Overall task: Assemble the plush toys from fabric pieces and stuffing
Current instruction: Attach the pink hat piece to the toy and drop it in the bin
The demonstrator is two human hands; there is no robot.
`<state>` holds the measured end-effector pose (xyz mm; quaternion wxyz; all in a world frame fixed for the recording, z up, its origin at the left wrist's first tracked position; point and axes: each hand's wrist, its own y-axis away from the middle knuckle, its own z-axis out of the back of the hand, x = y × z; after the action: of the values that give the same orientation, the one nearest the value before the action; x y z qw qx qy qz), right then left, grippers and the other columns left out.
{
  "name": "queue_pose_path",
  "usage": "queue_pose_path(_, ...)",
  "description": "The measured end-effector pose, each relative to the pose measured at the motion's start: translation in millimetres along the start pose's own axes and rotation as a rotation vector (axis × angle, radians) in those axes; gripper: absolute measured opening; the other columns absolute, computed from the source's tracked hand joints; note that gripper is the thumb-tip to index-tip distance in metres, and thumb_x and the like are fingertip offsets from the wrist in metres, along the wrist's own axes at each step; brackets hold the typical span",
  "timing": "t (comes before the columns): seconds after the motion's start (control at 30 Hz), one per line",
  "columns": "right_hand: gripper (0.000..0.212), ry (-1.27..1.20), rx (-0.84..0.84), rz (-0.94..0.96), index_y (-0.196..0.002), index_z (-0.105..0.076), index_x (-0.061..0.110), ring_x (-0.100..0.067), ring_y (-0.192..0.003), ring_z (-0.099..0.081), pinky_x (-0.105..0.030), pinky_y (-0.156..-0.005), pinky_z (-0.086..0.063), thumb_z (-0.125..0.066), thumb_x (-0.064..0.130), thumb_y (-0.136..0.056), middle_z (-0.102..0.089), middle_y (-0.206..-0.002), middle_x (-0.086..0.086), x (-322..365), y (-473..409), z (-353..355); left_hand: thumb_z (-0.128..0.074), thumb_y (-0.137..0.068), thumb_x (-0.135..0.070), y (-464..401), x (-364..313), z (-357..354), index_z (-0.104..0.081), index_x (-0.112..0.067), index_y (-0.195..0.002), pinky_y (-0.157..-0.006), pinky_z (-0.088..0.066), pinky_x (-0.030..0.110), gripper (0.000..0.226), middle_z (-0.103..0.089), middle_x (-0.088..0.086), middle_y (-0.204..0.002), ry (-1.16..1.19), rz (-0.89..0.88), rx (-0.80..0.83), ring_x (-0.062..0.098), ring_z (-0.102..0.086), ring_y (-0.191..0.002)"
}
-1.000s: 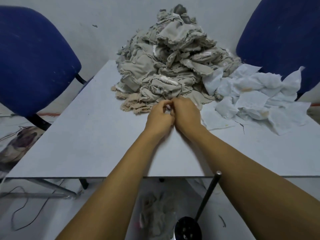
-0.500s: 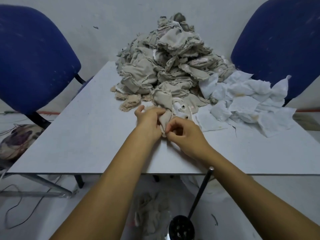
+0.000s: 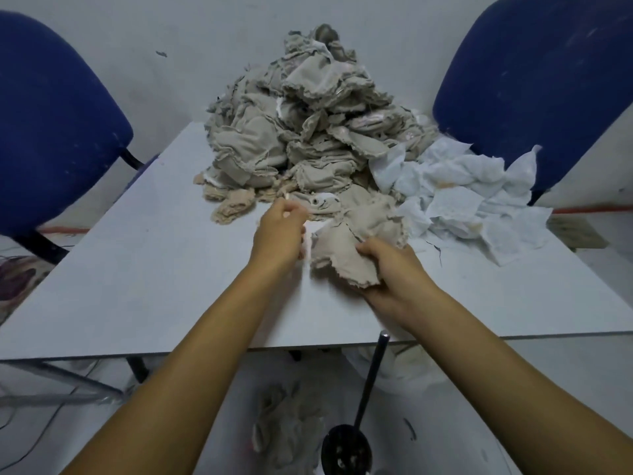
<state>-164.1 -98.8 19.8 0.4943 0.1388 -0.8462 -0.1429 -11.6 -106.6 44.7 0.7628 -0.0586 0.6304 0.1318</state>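
Your right hand (image 3: 394, 269) grips a frayed beige fabric piece (image 3: 346, 248), fingers curled under its near edge, thumb on top. The piece lies on the flat grey table (image 3: 144, 269) toward the middle, its far part running into the foot of the tall heap of beige fabric pieces (image 3: 308, 132) at the far edge.

Your left hand (image 3: 279, 231) is curled just beside the piece's left edge, fingers closed on a thin white bit; whether that bit belongs to the piece cannot be told.

A spread of white crumpled fabric pieces (image 3: 462, 200) sits at the far right corner, touching the heap.

2 blue padded chairs (image 3: 51, 125) flank the table. Below the near edge, a black rod with a round black base (image 3: 370, 389) stands on the floor beside a beige fabric bundle (image 3: 287, 430).
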Motion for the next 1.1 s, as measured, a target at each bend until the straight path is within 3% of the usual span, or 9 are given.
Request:
queue_pose_path(0.13, 0.027, 0.048, 0.068, -0.097, -0.104, -0.066, 0.003, -0.026, -0.074, -0.075, -0.040, -0.063, -0.062, -0.048, -0.009, -0.089, -0.076, -0.086, -0.013, 3.3, -0.2, 3.3, -0.056, -0.100, -0.031, -6.9, 2.9, 7.6, -0.047, -0.022, -0.082, -0.042, -0.034, 0.020, 0.022, -0.050, -0.006, -0.050, 0.241, 0.266, 0.235, 0.008, -0.042, -0.040)
queue_pose_path(0.23, 0.021, 0.698, 0.076, -0.039, -0.106, -0.066, 0.016, -0.020, -0.082, -0.072, -0.040, -0.074, -0.062, -0.067, 0.017, -0.086, -0.076, -0.089, -0.003, 9.2, 3.7, 6.1, -0.068, -0.092, -0.013, -6.9, 1.0, 13.7, -0.056, -0.021, -0.106, -0.047, -0.047, 0.020, 0.021, -0.063, 0.003, -0.073, 0.249, 0.196, 0.202, 0.007, -0.059, -0.049)
queue_pose_path(0.37, 0.091, 1.422, -0.092, 0.531, -0.150, -0.018, 0.033, -0.023, -0.103, -0.044, -0.038, -0.079, -0.049, -0.073, 0.036, -0.078, -0.036, -0.122, 0.000, 7.4, 9.7, 9.8, -0.073, -0.087, -0.011, -4.9, 13.7, 11.1, -0.060, -0.022, -0.117, -0.065, -0.054, 0.024, 0.035, -0.061, 0.000, -0.083, -0.309, -0.065, 0.267, 0.003, -0.062, -0.064)
queue_pose_path(0.43, 0.086, 1.624, -0.062, 0.913, -0.152, -0.024, 0.035, -0.026, -0.118, -0.036, -0.043, -0.086, -0.048, -0.069, 0.029, -0.080, -0.031, -0.134, -0.002, 5.3, 12.4, 9.1, -0.076, -0.084, -0.016, -0.8, 17.9, 9.4, -0.061, -0.028, -0.112, -0.076, -0.060, 0.039, 0.034, -0.067, 0.002, -0.095, -0.373, -0.082, 0.334, 0.017, -0.069, -0.081)
queue_pose_path(0.57, 0.041, 1.725, 0.213, 0.884, -0.134, -0.057, 0.032, -0.021, -0.115, -0.043, -0.034, -0.088, -0.043, -0.054, 0.021, -0.095, -0.050, -0.130, 0.004, 7.1, 11.3, 12.2, -0.076, -0.079, -0.010, 3.0, 18.7, 2.3, -0.062, -0.028, -0.104, -0.068, -0.059, 0.036, 0.034, -0.065, 0.001, -0.094, -0.445, -0.202, 0.184, 0.019, -0.066, -0.081)
queue_pose_path(0.7, 0.050, 1.532, 0.193, 0.743, -0.121, -0.070, 0.027, -0.019, -0.097, -0.049, -0.028, -0.079, -0.043, -0.053, -0.006, -0.087, -0.045, -0.112, -0.003, 13.3, 4.7, 20.8, -0.073, -0.086, -0.015, 5.3, 23.1, -4.4, -0.062, -0.021, -0.103, -0.087, -0.047, 0.039, 0.021, -0.057, 0.003, -0.105, -0.747, -0.424, 0.024, 0.024, -0.052, -0.104)
queue_pose_path(0.8, 0.053, 1.701, 0.168, 0.785, -0.124, -0.066, 0.037, -0.023, -0.097, -0.037, -0.035, -0.075, -0.045, -0.062, 0.001, -0.086, -0.034, -0.107, -0.003, 17.0, 4.3, 24.2, -0.065, -0.090, -0.007, 8.7, 22.9, -7.8, -0.068, -0.017, -0.099, -0.082, -0.038, 0.027, 0.015, -0.057, 0.003, -0.103, -0.765, -0.651, 0.155, 0.020, -0.050, -0.102)
queue_pose_path(0.97, 0.040, 1.691, 0.132, 0.773, -0.107, -0.068, 0.033, -0.024, -0.104, -0.032, -0.035, -0.082, -0.043, -0.061, 0.000, -0.087, -0.031, -0.112, 0.000, 19.2, 2.6, 30.7, -0.063, -0.095, -0.031, 5.9, 20.9, -2.8, -0.064, -0.032, -0.110, -0.085, -0.041, 0.021, 0.016, -0.057, -0.006, -0.110, -0.616, -0.423, 0.460, 0.007, -0.055, -0.105)
queue_pose_path(1.1, 0.031, 1.544, 0.128, 0.713, -0.103, -0.072, 0.021, -0.027, -0.113, -0.044, -0.037, -0.094, -0.045, -0.056, -0.003, -0.092, -0.036, -0.115, 0.000, 21.0, 1.0, 32.2, -0.070, -0.088, -0.045, 5.4, 20.2, 0.1, -0.057, -0.039, -0.116, -0.101, -0.039, 0.033, 0.032, -0.042, -0.009, -0.111, -0.702, -0.335, 0.599, 0.013, -0.043, -0.119)
